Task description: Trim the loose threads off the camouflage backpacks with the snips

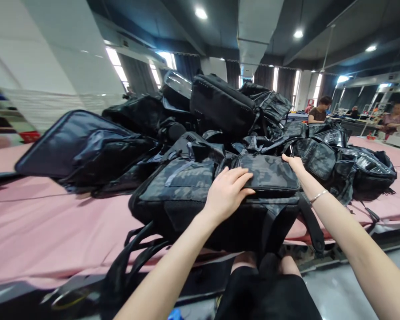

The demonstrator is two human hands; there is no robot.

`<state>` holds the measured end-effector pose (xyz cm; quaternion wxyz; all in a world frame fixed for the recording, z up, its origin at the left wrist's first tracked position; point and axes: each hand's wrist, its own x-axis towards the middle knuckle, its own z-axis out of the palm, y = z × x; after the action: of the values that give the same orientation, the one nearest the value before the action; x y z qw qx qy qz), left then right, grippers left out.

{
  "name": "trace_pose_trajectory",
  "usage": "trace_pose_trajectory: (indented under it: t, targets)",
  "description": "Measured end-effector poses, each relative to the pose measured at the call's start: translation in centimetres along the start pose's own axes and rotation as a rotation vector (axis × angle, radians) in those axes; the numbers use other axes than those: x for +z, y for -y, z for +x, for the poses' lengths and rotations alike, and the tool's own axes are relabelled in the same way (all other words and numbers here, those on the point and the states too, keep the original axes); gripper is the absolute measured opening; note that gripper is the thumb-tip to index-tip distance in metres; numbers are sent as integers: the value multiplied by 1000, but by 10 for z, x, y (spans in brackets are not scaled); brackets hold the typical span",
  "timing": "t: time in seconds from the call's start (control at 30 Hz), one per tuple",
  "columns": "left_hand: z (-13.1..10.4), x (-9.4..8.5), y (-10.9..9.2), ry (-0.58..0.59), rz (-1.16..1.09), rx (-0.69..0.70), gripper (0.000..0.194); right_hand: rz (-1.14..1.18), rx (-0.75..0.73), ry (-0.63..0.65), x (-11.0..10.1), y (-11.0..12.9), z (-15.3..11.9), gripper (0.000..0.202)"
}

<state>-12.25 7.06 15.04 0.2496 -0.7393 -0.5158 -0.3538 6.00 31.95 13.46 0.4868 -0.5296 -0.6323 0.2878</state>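
Note:
A dark camouflage backpack [190,195] lies in front of me at the table's near edge, its straps hanging toward my legs. My left hand [229,190] rests on it, fingers stretched out over the near side of its raised front pocket [268,171]. At the far right corner of that pocket, my right hand [293,163] is closed in a pinch. What sits between those fingertips is too small to make out; it is by the pocket's zipper edge. A black strap [311,226] hangs off the backpack's right side.
Behind the backpack rises a heap of similar bags, with a black bag [220,102] on top. An opened bag flap [70,142] spreads to the left. More bags [370,171] lie right, on the pink table cover [96,226]. Co-workers [318,111] sit farther back.

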Motion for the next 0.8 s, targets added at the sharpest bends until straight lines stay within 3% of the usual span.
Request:
trace_pose_trajectory:
  t: [0.13, 0.27, 0.43, 0.63, 0.73, 0.8]
  targets:
    - [23, 16, 20, 177, 150, -297, 37, 4, 0, -58, -1, -13, -22, 27]
    - [37, 15, 29, 306, 355, -503, 45, 39, -56, -59, 0, -36, -58, 29]
    - [42, 16, 35, 354, 401, -502, 46, 96, -159, -60, -14, -44, -92, 30]
    - [34, 21, 35, 290, 379, -463, 46, 197, -321, -45, -34, -16, -110, 28]
    - [27, 23, 37, 203, 297, -402, 42, 242, -456, 27, -35, 3, -109, 35]
    - [19, 27, 37, 81, 205, -342, 37, 227, -496, 120, -33, 14, -106, 36]
